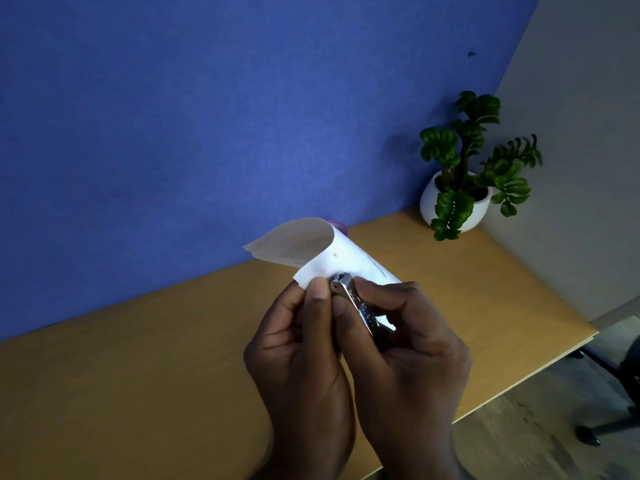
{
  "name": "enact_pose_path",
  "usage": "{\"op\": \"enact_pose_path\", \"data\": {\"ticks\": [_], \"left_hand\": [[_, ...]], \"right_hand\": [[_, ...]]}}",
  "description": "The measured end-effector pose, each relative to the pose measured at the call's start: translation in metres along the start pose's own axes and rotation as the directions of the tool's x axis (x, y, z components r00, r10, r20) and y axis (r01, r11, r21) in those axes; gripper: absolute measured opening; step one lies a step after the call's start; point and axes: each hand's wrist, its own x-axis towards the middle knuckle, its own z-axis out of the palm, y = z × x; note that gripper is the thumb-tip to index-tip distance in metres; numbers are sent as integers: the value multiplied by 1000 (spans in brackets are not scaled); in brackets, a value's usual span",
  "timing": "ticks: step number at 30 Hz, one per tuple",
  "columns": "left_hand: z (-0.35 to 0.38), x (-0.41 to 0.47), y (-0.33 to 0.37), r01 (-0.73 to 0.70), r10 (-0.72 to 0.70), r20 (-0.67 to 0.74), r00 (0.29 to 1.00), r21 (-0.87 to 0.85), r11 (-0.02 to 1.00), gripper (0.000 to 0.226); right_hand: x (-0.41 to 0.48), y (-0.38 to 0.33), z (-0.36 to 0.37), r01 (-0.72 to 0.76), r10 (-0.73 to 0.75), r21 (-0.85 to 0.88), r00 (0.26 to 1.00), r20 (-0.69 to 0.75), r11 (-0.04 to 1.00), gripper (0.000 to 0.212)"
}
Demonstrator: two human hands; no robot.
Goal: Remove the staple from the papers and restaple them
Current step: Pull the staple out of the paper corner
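Blue wall point(173, 116) fills the upper left of the frame, and a tan wooden desk point(121, 375) runs across the lower half, with a green leafy plant in a round white pot point(460, 188) at the upper right corner of the desk.

Only 1 view is given, from the head. At the centre, both hands are raised above the desk. The left hand point(298, 355) pinches the near corner of the curled white papers point(332, 251) between thumb and fingers. The right hand point(412, 351) is closed around a small silver metal stapler point(356, 303), its long axis slanting from lower right up to upper left, with its front end touching the paper corner just beside the left thumb. The papers curl away toward the wall, beyond both hands. No staple can be made out, so whether it is out cannot be told.
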Motion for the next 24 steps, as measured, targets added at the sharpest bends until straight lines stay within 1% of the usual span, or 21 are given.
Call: {"op": "enact_pose_path", "data": {"ticks": [6, 10, 13, 16, 19, 21, 24], "left_hand": [[4, -2, 4, 33, -33, -1, 999, -21, 999, 33], [6, -2, 3, 63, -63, 1, 998, -27, 998, 32], [5, -1, 3, 87, -87, 0, 996, -28, 996, 33], [5, -2, 2, 107, -107, 3, 994, -40, 994, 31], [8, -6, 2, 153, -153, 12, 988, -107, 982, 27], [9, -6, 3, 159, -159, 8, 987, -126, 979, 24], [8, -2, 4, 153, -157, -27, 987, -112, 982, 29]], "right_hand": [[-1, -2, 4, -19, 18, -52, 1000, -25, 998, 16], [-4, 1, 5, -76, 75, -28, 996, -42, 997, 19], [-5, 0, 6, -98, 97, -16, 994, -48, 995, 14], [-3, -2, 7, -116, 119, 32, 989, -84, 993, 9], [0, 0, 6, -125, 133, 74, 984, -118, 989, 8], [1, 0, 6, -147, 159, 112, 982, -106, 983, 8], [-1, -2, 7, -182, 193, 159, 980, -54, 970, 7]]}}
